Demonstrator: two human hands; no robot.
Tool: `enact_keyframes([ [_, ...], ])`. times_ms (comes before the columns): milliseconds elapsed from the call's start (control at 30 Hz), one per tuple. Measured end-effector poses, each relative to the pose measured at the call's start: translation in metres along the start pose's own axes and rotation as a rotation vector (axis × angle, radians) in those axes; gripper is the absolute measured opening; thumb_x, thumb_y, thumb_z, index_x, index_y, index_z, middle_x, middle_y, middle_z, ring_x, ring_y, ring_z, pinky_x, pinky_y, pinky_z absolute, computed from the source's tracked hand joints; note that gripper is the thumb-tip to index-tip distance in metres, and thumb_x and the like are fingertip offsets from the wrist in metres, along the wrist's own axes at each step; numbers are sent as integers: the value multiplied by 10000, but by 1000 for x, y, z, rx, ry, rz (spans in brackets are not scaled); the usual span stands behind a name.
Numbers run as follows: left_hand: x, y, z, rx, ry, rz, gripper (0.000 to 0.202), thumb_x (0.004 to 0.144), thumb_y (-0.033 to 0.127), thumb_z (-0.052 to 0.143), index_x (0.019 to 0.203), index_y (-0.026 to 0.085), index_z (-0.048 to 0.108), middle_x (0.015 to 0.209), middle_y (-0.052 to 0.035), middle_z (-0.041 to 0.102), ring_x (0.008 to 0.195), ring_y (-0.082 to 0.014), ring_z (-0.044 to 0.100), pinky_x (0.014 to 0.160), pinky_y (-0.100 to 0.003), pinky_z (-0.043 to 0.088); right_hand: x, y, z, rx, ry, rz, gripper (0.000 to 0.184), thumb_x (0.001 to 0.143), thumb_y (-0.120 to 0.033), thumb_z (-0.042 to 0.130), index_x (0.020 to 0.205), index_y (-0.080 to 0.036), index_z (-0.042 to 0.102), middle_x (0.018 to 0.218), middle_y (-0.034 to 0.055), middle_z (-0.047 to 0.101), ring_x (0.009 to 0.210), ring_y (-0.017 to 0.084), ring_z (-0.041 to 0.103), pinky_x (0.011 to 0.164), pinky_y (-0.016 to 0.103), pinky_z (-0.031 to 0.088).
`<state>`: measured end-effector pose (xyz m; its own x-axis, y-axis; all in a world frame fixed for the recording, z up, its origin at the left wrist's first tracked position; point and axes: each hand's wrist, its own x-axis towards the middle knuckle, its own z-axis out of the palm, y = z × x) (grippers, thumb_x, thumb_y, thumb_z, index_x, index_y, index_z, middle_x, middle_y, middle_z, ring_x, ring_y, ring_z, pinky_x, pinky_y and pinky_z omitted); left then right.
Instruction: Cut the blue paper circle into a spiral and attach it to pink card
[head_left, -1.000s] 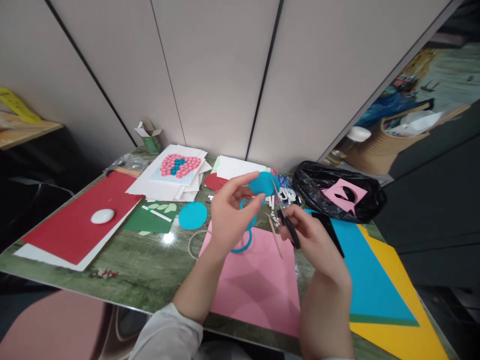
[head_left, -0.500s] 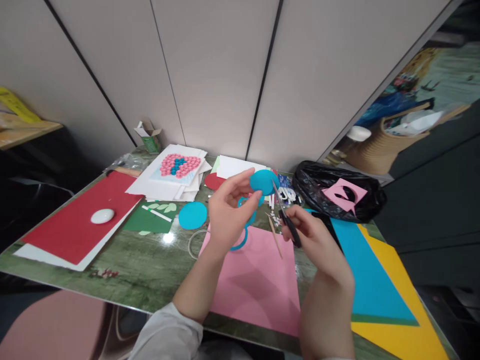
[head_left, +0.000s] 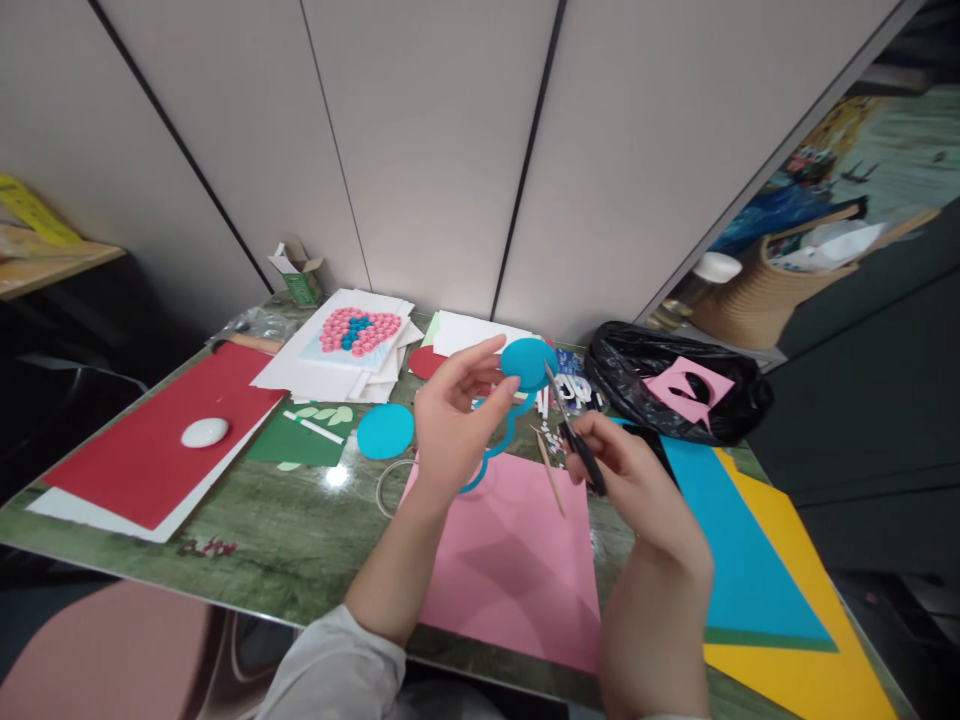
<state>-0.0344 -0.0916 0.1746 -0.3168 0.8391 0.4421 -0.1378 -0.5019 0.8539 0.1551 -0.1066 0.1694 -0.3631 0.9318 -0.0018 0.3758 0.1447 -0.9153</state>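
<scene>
Between thumb and fingers, my left hand (head_left: 459, 415) pinches a blue paper circle (head_left: 527, 364) above the table. From it a narrow blue paper strip (head_left: 504, 432) curls down in a wavy line toward a pink sheet (head_left: 517, 570). My right hand (head_left: 626, 470) grips black-handled scissors (head_left: 576, 440), their blades at the right edge of the circle. Another blue circle (head_left: 385, 431) lies flat to the left, near a pale ring (head_left: 390, 490) that looks like a tape roll. A thin wooden stick (head_left: 551, 470) rests partly on the pink sheet.
On the left are red sheets (head_left: 165, 450) with a white oval object (head_left: 205, 432), and white papers bearing a pink-and-blue heart (head_left: 360, 332). A black plastic bag (head_left: 622, 375) with pink scraps stands at the back right. Blue (head_left: 742, 540) and yellow sheets (head_left: 802, 590) lie at the right.
The blue strip hanging under the circle has shifted and opened into a longer wavy line. Both hands stay in nearly the same place, with the scissors still at the circle's edge.
</scene>
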Motion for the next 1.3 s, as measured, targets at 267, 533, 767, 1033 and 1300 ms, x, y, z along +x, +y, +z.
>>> enact_keyframes([
  [267, 0, -1, -4, 130, 36, 13, 297, 747, 199, 707, 1038, 254, 705, 756, 6, 654, 676, -96, 579, 622, -214, 483, 0, -5, 3, 29, -7, 15, 99, 839, -205, 546, 776, -216, 471, 589, -71, 513, 565, 84, 425, 527, 216, 306],
  [533, -1, 0, -3, 134, -26, -15, 261, 762, 228, 693, 1020, 261, 711, 725, 14, 630, 638, -92, 534, 593, -222, 457, 3, -8, 6, 63, 5, 16, 86, 824, -171, 544, 784, -209, 478, 593, -68, 495, 559, 85, 374, 510, 218, 285],
  [767, -2, -2, -3, 147, -34, -18, 256, 768, 228, 687, 1021, 254, 709, 720, 7, 626, 650, -102, 529, 598, -230, 445, 5, -5, 9, 60, 29, -13, 119, 845, -255, 571, 794, -217, 470, 611, -63, 495, 566, 92, 375, 513, 218, 301],
  [1033, -2, 1, -2, 152, -39, -20, 268, 782, 225, 671, 1045, 263, 704, 750, 3, 634, 667, -103, 549, 611, -227, 456, 3, -8, 9, 13, 35, -15, 99, 841, -230, 544, 790, -217, 460, 607, -60, 481, 583, 103, 387, 538, 225, 313],
  [1300, -3, 2, -2, 166, -41, -4, 264, 798, 239, 659, 1057, 265, 703, 770, -6, 641, 685, -111, 566, 632, -233, 464, 2, -8, 8, 13, 23, -5, 96, 839, -229, 544, 795, -214, 461, 605, -57, 472, 572, 100, 371, 518, 224, 298],
])
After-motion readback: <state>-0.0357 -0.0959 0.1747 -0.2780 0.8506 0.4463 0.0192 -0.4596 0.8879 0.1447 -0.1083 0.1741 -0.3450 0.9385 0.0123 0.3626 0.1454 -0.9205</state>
